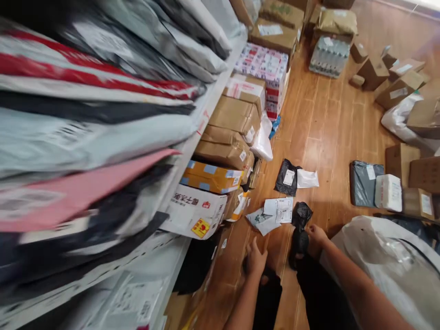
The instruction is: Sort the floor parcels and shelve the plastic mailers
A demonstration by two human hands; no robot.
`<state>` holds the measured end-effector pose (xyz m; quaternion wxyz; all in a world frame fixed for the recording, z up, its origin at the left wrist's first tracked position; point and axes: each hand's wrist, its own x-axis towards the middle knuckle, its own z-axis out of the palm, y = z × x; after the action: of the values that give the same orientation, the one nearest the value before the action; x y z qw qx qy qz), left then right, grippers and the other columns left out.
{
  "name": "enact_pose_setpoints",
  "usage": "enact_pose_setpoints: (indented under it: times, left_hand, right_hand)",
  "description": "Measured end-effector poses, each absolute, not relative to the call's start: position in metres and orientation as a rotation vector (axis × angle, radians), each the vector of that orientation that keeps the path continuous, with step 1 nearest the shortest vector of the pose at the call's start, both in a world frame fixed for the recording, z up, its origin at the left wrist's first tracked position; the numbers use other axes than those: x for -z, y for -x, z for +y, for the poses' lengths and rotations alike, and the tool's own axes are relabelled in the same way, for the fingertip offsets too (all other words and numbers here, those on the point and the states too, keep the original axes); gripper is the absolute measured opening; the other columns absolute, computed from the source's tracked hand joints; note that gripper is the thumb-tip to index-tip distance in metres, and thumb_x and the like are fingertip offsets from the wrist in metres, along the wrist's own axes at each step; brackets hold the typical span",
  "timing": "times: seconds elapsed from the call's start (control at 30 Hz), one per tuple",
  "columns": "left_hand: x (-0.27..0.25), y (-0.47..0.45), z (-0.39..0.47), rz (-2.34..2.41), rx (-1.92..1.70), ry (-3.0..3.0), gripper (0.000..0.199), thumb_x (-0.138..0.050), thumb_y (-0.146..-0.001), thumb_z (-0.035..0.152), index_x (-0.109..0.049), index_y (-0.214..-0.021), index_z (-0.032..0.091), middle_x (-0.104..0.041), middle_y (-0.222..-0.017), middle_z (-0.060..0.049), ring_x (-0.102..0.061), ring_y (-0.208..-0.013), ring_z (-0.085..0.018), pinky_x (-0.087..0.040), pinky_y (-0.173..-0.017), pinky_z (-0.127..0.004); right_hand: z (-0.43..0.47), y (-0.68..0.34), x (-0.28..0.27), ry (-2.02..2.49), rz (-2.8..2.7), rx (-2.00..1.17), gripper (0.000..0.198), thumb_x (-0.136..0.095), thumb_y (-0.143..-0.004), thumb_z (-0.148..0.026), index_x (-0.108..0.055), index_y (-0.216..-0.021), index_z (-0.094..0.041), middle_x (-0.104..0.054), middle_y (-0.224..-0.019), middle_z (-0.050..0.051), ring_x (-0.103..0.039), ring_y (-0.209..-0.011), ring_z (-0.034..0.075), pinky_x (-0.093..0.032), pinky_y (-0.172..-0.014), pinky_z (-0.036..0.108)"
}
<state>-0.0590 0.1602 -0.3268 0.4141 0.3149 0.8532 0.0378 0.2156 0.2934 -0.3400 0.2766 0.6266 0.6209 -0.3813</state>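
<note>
My left hand [256, 257] hangs over the wooden floor with its fingers apart and nothing in it. Just beyond it lie several white and grey mailer bags [278, 210] with printed labels. My right hand [317, 234] is beside my right shoe, its fingers curled in; I see nothing held. Close to those fingers a small black plastic parcel [302, 213] rests on the floor in front of the shoe. Further ahead are a flat black parcel [286, 178] with a white label and a white packet [307, 178] touching it.
At left, a shelf [190, 153] holds stacked mailer bags [103, 128], blurred up close. Cartons [235, 114] line the floor beside it. To the right are a large white sack [374, 256], a dark grey parcel [366, 183] and more boxes [400, 89]. Bottled water [329, 56] stands further off.
</note>
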Motion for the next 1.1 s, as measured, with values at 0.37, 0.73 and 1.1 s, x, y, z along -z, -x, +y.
enact_pose_setpoints:
  times: [0.37, 0.73, 1.1]
  left_hand:
    - [0.563, 0.113, 0.223, 2.018, 0.311, -1.073, 0.066, -0.061, -0.086, 0.017, -0.044, -0.150, 0.018, -0.040, -0.161, -0.018, -0.039, -0.148, -0.033, -0.032, -0.121, -0.048]
    - [0.602, 0.124, 0.242, 1.732, 0.321, -1.494, 0.054, -0.084, -0.067, 0.033, -0.064, -0.115, 0.017, -0.073, -0.114, -0.013, -0.068, -0.107, -0.031, -0.052, -0.084, -0.036]
    - [0.647, 0.145, 0.189, 1.559, -0.104, -2.160, 0.043, -0.053, -0.087, 0.002, -0.072, -0.114, 0.031, -0.068, -0.121, -0.008, -0.058, -0.117, -0.023, -0.040, -0.114, -0.047]
  right_hand:
    - [0.330, -0.127, 0.558, -0.865, 2.221, 0.948, 0.057, -0.071, -0.081, -0.025, -0.059, -0.135, -0.014, -0.060, -0.139, 0.020, -0.054, -0.130, 0.037, -0.048, -0.105, 0.048]
    - [0.352, -0.144, 0.639, -1.297, 2.219, 0.639, 0.079, -0.082, -0.074, -0.049, -0.053, -0.142, -0.018, -0.054, -0.145, 0.023, -0.053, -0.128, 0.041, -0.049, -0.100, 0.052]
    - [0.407, -0.166, 0.653, -1.444, 2.345, 0.606, 0.072, -0.090, -0.065, -0.039, -0.057, -0.125, -0.016, -0.068, -0.121, 0.021, -0.062, -0.115, 0.037, -0.045, -0.100, 0.045]
